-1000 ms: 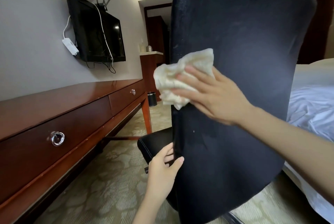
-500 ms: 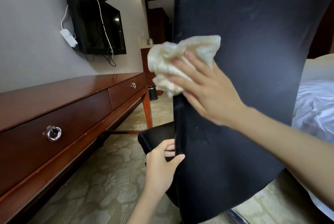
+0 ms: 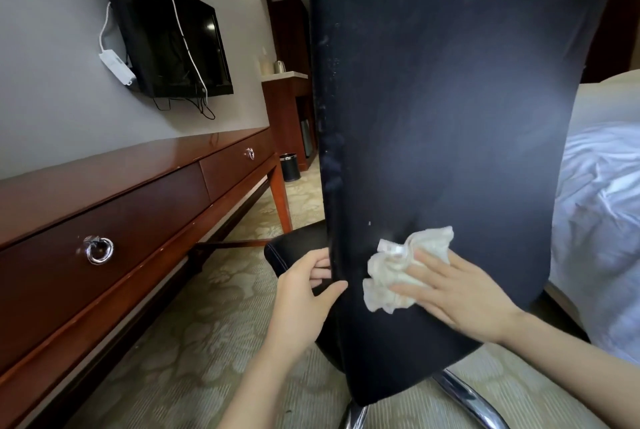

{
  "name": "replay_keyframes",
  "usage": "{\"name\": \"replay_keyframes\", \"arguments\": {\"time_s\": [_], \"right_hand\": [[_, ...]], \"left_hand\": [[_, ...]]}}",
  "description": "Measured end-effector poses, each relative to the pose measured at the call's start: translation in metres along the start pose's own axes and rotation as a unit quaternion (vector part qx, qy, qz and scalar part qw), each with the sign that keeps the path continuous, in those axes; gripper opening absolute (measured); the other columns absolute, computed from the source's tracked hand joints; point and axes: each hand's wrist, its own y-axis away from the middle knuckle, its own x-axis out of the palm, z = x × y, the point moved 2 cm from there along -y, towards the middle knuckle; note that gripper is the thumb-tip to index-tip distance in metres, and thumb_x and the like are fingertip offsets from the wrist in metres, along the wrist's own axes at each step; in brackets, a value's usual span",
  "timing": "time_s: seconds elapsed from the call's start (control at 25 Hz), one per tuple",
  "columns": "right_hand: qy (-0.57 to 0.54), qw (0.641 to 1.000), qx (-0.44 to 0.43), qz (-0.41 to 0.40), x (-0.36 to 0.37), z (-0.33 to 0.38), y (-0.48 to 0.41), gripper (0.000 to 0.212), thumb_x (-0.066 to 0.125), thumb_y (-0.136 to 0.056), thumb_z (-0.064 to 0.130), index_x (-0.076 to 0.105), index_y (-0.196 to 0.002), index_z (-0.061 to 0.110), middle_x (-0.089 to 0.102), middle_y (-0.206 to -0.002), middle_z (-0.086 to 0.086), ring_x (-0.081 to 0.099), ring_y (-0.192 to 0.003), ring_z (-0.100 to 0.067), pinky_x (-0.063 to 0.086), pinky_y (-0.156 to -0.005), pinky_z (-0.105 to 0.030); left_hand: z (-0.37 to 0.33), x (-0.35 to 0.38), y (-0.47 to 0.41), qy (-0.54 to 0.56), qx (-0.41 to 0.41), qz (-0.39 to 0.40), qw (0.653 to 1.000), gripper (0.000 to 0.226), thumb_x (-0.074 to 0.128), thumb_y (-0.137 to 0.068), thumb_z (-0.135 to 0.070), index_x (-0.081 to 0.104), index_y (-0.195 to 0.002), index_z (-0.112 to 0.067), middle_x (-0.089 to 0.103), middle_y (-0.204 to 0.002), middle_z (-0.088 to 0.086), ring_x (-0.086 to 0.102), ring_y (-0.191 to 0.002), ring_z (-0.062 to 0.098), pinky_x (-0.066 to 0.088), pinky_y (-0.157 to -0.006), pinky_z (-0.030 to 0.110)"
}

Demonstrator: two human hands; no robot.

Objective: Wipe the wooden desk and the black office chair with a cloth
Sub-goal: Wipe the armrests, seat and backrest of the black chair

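**Wiping the black office chair [image 3: 450,116]**

Faces its rear, wooden desk [image 3: 104,186] alongside at left. Clamps left hand [image 3: 304,293] round the chair's left edge, likely to stop swivel. Spreads right hand [image 3: 460,293] flat, fingers straight, pressing crumpled white cloth [image 3: 401,272] low on the chair's back.
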Motion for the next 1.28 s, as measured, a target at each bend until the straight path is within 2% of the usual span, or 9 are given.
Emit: {"name": "replay_keyframes", "arguments": {"time_s": [0.2, 0.4, 0.48, 0.68, 0.88, 1.04, 1.12, 1.2, 1.28], "right_hand": [[-0.073, 0.987, 0.112, -0.089, -0.041, -0.041, -0.066, 0.044, 0.028, -0.102, 0.025, 0.026, -0.146, 0.024, 0.021, -0.154, -0.009, 0.016, -0.144, -0.032, 0.03, -0.098, -0.042], [-0.12, 0.966, 0.158, -0.169, -0.073, -0.055, -0.132, 0.047, 0.036, -0.1, 0.02, 0.029, -0.147, 0.018, 0.018, -0.156, -0.017, 0.005, -0.145, -0.036, 0.018, -0.115, -0.05], [-0.146, 0.957, 0.167, -0.188, -0.068, -0.043, -0.135, 0.047, 0.038, -0.099, 0.019, 0.033, -0.146, 0.014, 0.02, -0.155, -0.019, 0.002, -0.145, -0.035, 0.012, -0.117, -0.05], [-0.166, 0.976, 0.076, -0.119, -0.023, 0.003, -0.082, 0.047, 0.038, -0.097, 0.017, 0.038, -0.144, 0.016, 0.024, -0.154, -0.015, 0.011, -0.146, -0.034, 0.027, -0.109, -0.052], [-0.106, 0.994, -0.005, -0.015, 0.018, 0.04, -0.012, 0.049, 0.042, -0.094, 0.018, 0.037, -0.142, 0.022, 0.03, -0.15, -0.005, 0.022, -0.142, -0.028, 0.036, -0.1, -0.041], [-0.048, 0.997, -0.059, 0.03, 0.03, 0.046, 0.016, 0.043, 0.019, -0.103, 0.024, 0.032, -0.144, 0.029, 0.027, -0.15, 0.002, 0.015, -0.144, -0.023, 0.019, -0.112, -0.036], [-0.032, 0.998, -0.049, 0.019, 0.022, 0.04, 0.005, 0.042, 0.024, -0.102, 0.024, 0.03, -0.144, 0.029, 0.026, -0.149, 0.002, 0.017, -0.143, -0.022, 0.019, -0.112, -0.038], [-0.039, 0.999, 0.021, -0.022, 0.003, 0.027, -0.025, 0.047, 0.039, -0.097, 0.021, 0.032, -0.144, 0.025, 0.026, -0.15, -0.004, 0.017, -0.142, -0.027, 0.03, -0.105, -0.043], [-0.082, 0.989, 0.093, -0.08, -0.025, 0.009, -0.067, 0.046, 0.039, -0.099, 0.021, 0.034, -0.145, 0.022, 0.026, -0.153, -0.009, 0.017, -0.143, -0.031, 0.028, -0.104, -0.045]], "left_hand": [[0.001, 0.003, 0.005, 0.048, -0.036, -0.014, 0.998, 0.046, 0.07, -0.082, -0.002, 0.057, -0.103, -0.041, 0.069, -0.095, -0.017, 0.064, -0.089, -0.005, 0.051, -0.078, 0.015], [-0.004, 0.004, 0.004, 0.094, -0.053, -0.021, 0.994, 0.045, 0.055, -0.089, 0.009, 0.059, -0.099, -0.034, 0.066, -0.082, -0.027, 0.062, -0.081, -0.014, 0.043, -0.064, 0.001], [-0.001, 0.003, 0.002, 0.123, -0.06, -0.02, 0.99, 0.048, 0.046, -0.091, 0.013, 0.061, -0.097, -0.033, 0.068, -0.083, -0.026, 0.064, -0.084, -0.011, 0.044, -0.066, 0.002], [0.011, 0.002, 0.0, 0.171, -0.067, -0.023, 0.983, 0.05, 0.035, -0.088, 0.019, 0.067, -0.109, -0.014, 0.074, -0.097, -0.004, 0.069, -0.092, 0.007, 0.052, -0.077, 0.013], [0.006, 0.002, 0.003, 0.173, -0.066, -0.035, 0.982, 0.05, 0.034, -0.091, 0.015, 0.065, -0.108, -0.02, 0.072, -0.093, -0.012, 0.068, -0.089, 0.001, 0.05, -0.071, 0.01], [0.006, 0.003, 0.003, 0.167, -0.086, -0.028, 0.982, 0.053, 0.031, -0.092, 0.009, 0.065, -0.104, -0.029, 0.071, -0.087, -0.024, 0.066, -0.093, -0.003, 0.05, -0.074, 0.01], [0.006, 0.002, 0.003, 0.182, -0.096, -0.023, 0.978, 0.047, 0.033, -0.094, 0.004, 0.065, -0.106, -0.029, 0.071, -0.09, -0.023, 0.066, -0.095, -0.002, 0.052, -0.075, 0.013], [0.006, 0.001, 0.006, 0.198, -0.092, -0.004, 0.976, 0.038, 0.032, -0.1, -0.011, 0.064, -0.109, -0.029, 0.072, -0.098, -0.019, 0.065, -0.099, 0.002, 0.053, -0.079, 0.018], [0.007, 0.002, 0.009, 0.229, -0.098, 0.018, 0.968, 0.04, 0.023, -0.103, -0.032, 0.062, -0.11, -0.03, 0.07, -0.108, -0.016, 0.064, -0.105, 0.005, 0.051, -0.087, 0.025]]}}
